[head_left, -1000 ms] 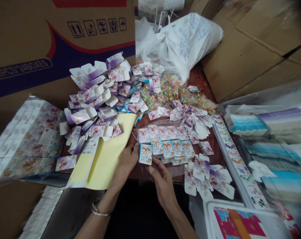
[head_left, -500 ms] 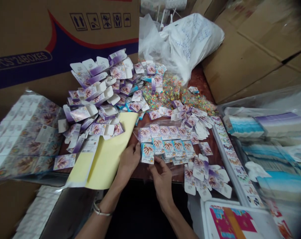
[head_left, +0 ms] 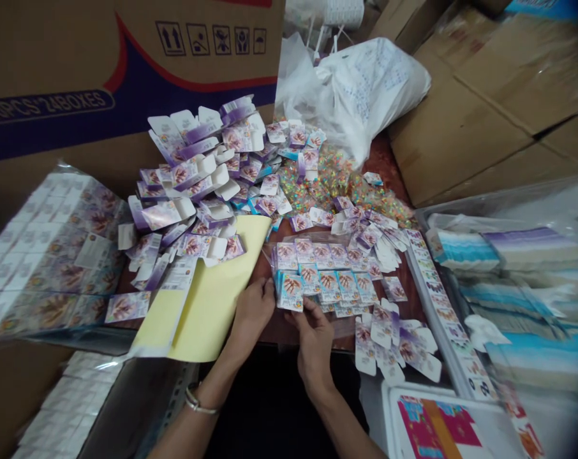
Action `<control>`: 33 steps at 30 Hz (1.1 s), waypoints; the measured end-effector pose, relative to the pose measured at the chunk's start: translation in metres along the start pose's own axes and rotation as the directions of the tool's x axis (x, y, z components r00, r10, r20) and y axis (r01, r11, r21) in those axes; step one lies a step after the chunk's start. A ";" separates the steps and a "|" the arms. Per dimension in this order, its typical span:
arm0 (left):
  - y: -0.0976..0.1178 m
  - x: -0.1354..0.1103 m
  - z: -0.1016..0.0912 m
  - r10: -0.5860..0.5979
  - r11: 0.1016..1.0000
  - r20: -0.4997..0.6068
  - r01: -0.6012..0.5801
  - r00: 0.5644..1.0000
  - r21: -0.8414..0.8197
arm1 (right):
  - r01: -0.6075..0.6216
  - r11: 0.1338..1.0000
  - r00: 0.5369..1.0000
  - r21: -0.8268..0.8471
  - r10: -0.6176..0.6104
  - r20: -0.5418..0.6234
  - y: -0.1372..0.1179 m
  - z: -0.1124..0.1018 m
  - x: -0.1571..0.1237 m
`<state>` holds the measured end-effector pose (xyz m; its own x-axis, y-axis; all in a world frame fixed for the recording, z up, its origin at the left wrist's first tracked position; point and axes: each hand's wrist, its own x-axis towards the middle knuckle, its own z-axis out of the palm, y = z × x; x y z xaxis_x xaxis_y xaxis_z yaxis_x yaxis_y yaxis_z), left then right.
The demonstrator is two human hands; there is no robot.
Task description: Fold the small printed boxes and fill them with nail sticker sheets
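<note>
Pinching card, right hand (left hand beside)

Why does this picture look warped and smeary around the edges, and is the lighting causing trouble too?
In the head view, the corners look stretched, as through a very wide lens; the blue-and-white stacks at far right are blurred; the top right corner darkens; the plastic-wrapped pack at left shows pale glare; the left hand and right hand look fairly sharp.
</note>
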<state>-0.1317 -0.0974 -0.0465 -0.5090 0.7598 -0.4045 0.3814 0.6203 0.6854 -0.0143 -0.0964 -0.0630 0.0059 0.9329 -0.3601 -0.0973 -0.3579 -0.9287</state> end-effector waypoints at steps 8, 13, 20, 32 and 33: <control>-0.007 -0.009 0.000 0.006 0.984 -0.011 -0.008 1.000 -0.178 | -0.021 0.995 1.000 -0.100 0.022 0.015 -0.005 -0.013 -0.008; -0.011 -0.007 0.004 0.011 0.963 -0.023 -0.017 1.000 -0.270 | -0.025 0.995 1.000 -0.094 0.024 -0.011 -0.002 -0.014 -0.010; -0.017 -0.005 0.013 0.006 0.932 -0.053 -0.024 0.999 -0.361 | -0.036 0.991 0.999 -0.132 0.039 0.023 0.000 -0.022 -0.012; -0.019 -0.006 0.018 0.023 0.911 -0.057 -0.044 0.998 -0.411 | -0.027 0.985 0.999 -0.169 0.033 0.030 -0.003 -0.026 -0.012; -0.019 -0.006 0.018 0.023 0.911 -0.057 -0.044 0.998 -0.411 | -0.024 0.985 0.999 -0.171 0.030 0.032 -0.003 -0.027 -0.012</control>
<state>-0.1224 -0.1098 -0.0676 -0.5435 0.7613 -0.3536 0.0530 0.4515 0.8907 0.0123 -0.1079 -0.0582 -0.0294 0.9224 -0.3852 0.0742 -0.3823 -0.9211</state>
